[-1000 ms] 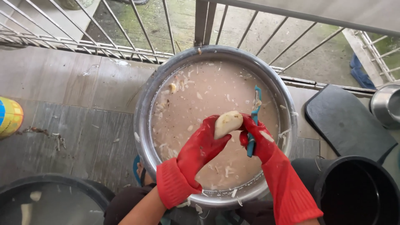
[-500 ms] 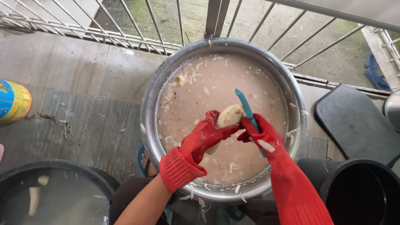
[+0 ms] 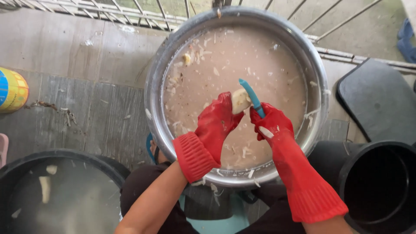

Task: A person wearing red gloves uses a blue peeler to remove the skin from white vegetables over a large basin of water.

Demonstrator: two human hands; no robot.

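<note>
Peeled root [image 3: 239,100] sits clamped in left hand [image 3: 216,123] over the basin's [image 3: 152,104] centre, right hand [image 3: 271,125] fisted on blue peeler [image 3: 251,97], best stroked shallowly toward twelve o'clock.

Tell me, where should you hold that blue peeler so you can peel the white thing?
Hold the blue peeler by its lower handle end, coming from the right, as the right hand does. Its long, thin body slants up to the left, so the free tip meets the pale root piece, which the left hand steadies over the metal basin.

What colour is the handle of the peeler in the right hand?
The peeler handle is blue-teal, held in the red-gloved right hand; the head view shows it.
</note>
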